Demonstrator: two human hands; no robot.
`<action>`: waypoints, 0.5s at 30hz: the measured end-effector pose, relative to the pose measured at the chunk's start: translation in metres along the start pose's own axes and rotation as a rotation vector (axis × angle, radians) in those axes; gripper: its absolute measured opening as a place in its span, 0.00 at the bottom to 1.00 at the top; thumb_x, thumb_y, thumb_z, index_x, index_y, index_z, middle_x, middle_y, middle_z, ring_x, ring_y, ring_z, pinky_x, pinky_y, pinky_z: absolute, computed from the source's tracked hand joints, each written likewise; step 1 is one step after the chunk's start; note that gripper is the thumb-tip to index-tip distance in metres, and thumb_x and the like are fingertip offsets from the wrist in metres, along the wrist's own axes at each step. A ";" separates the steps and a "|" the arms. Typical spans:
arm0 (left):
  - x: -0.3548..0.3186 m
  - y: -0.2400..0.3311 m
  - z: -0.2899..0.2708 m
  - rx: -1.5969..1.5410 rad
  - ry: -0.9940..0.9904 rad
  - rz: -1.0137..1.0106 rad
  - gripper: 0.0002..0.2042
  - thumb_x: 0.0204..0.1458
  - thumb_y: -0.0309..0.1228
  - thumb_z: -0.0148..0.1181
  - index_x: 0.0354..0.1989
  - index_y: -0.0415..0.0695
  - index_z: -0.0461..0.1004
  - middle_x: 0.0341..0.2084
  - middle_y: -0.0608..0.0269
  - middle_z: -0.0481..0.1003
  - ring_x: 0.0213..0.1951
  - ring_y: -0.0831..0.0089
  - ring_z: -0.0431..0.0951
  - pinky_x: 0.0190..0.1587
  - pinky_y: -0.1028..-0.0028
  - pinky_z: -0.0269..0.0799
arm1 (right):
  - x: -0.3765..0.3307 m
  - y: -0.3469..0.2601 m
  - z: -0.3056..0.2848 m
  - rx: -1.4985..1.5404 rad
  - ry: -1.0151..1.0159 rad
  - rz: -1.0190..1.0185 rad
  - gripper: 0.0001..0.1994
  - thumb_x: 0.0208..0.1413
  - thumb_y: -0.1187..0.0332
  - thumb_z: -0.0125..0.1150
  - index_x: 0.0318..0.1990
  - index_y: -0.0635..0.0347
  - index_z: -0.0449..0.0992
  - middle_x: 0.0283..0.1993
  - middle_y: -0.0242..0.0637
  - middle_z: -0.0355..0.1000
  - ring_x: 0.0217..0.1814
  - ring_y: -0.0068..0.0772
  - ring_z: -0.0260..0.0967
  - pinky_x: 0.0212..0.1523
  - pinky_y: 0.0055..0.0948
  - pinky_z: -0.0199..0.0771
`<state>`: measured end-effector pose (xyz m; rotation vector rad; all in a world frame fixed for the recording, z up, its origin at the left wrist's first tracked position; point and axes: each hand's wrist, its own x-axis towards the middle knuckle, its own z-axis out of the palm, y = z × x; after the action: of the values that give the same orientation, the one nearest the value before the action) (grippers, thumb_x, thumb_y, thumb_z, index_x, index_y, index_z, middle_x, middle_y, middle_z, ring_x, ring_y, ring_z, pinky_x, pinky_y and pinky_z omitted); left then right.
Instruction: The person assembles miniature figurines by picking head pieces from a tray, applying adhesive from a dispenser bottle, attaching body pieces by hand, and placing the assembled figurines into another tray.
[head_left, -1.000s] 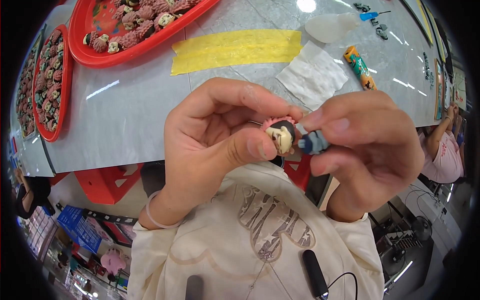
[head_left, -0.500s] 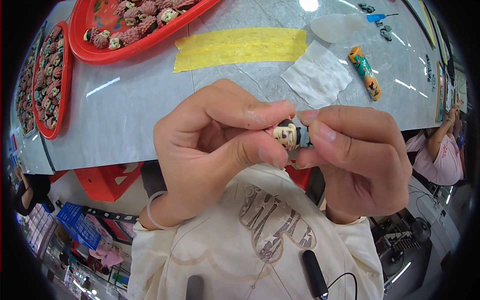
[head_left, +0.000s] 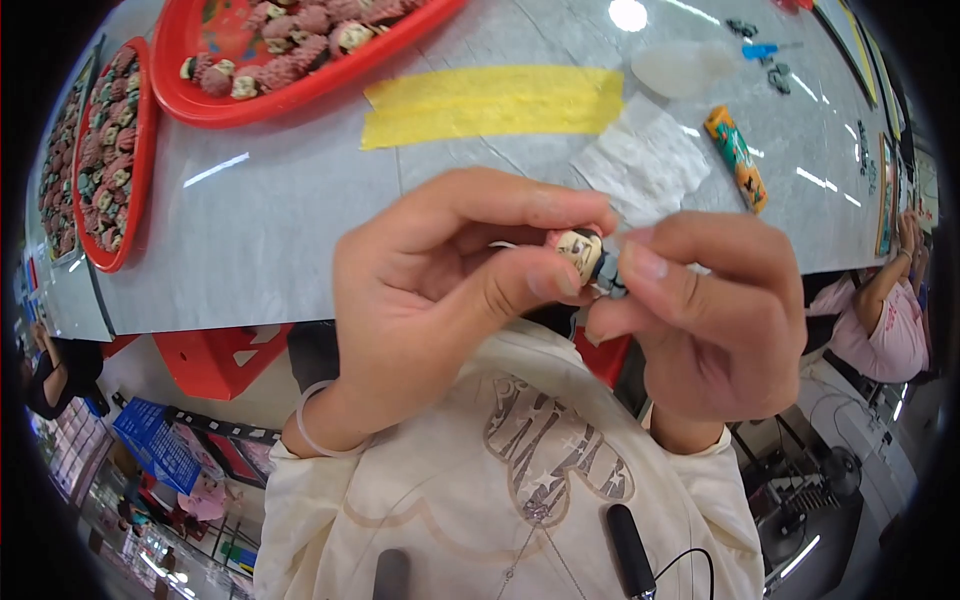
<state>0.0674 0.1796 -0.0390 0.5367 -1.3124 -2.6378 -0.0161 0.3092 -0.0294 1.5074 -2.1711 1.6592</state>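
Note:
Between my two hands, just past the table's near edge, is a small figurine head with a cream face, dark hair and pink on top. My left hand pinches this head between thumb and forefinger. A small grey-blue body piece meets the head at its neck. My right hand grips that piece by thumb and fingertips, which partly cover it. Whether head and body are joined or only pressed together, I cannot tell.
Red trays of pink figurine parts stand at the far left. Yellow tape is stuck on the table. Beyond my right hand lie a white tissue, an orange-green tube-shaped packet, a translucent bottle with a blue needle tip and small grey parts.
The head has turned so its face tilts upward more, and more of the grey-blue body shows. My left hand has shifted slightly right. Both hands keep their pinch.

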 end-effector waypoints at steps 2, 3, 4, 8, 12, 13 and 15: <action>-0.003 0.003 -0.001 -0.036 -0.043 0.011 0.21 0.36 0.31 0.64 0.37 0.33 0.66 0.32 0.52 0.70 0.33 0.72 0.71 0.35 0.76 0.68 | 0.003 -0.005 0.001 -0.109 -0.032 -0.056 0.13 0.37 0.74 0.62 0.34 0.62 0.71 0.31 0.45 0.65 0.27 0.28 0.64 0.23 0.17 0.64; -0.005 0.004 -0.003 -0.086 -0.097 -0.002 0.21 0.36 0.31 0.64 0.37 0.33 0.66 0.34 0.50 0.70 0.34 0.71 0.70 0.35 0.76 0.68 | 0.003 -0.009 0.002 -0.237 -0.064 -0.087 0.14 0.38 0.70 0.63 0.35 0.60 0.71 0.32 0.45 0.64 0.29 0.29 0.62 0.24 0.19 0.62; -0.006 0.005 -0.008 -0.057 -0.071 0.033 0.21 0.36 0.31 0.64 0.37 0.33 0.66 0.34 0.50 0.70 0.34 0.71 0.70 0.35 0.76 0.68 | 0.004 -0.010 0.006 -0.200 -0.056 -0.123 0.14 0.38 0.70 0.63 0.35 0.60 0.71 0.32 0.45 0.64 0.29 0.29 0.62 0.24 0.19 0.62; -0.001 0.021 -0.033 0.160 -0.051 0.339 0.16 0.40 0.27 0.59 0.38 0.32 0.66 0.34 0.51 0.70 0.32 0.72 0.70 0.34 0.78 0.67 | 0.001 -0.016 -0.001 -0.263 -0.085 -0.091 0.15 0.42 0.61 0.60 0.35 0.60 0.72 0.36 0.45 0.62 0.34 0.32 0.60 0.27 0.21 0.61; 0.005 0.091 -0.093 0.888 0.556 0.911 0.12 0.45 0.24 0.51 0.38 0.33 0.67 0.34 0.58 0.70 0.36 0.76 0.69 0.40 0.78 0.66 | -0.003 -0.009 -0.006 -0.254 0.033 0.027 0.13 0.41 0.62 0.60 0.33 0.60 0.73 0.34 0.40 0.62 0.30 0.33 0.61 0.27 0.22 0.59; 0.002 0.107 -0.113 1.071 0.655 0.867 0.11 0.44 0.23 0.52 0.38 0.35 0.68 0.33 0.59 0.70 0.34 0.76 0.71 0.35 0.79 0.67 | -0.003 -0.009 -0.006 -0.237 0.032 0.010 0.13 0.41 0.62 0.60 0.33 0.60 0.73 0.34 0.40 0.62 0.30 0.33 0.61 0.27 0.22 0.59; 0.001 0.132 -0.150 1.247 0.755 0.826 0.11 0.44 0.23 0.53 0.38 0.37 0.68 0.32 0.60 0.70 0.32 0.75 0.72 0.31 0.80 0.69 | -0.001 -0.009 -0.008 -0.222 0.006 0.070 0.13 0.47 0.64 0.54 0.34 0.67 0.70 0.35 0.44 0.62 0.35 0.34 0.60 0.32 0.25 0.60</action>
<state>0.1197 -0.0122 -0.0171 0.7382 -2.0543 -0.6504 -0.0134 0.3165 -0.0196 1.3812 -2.3385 1.3809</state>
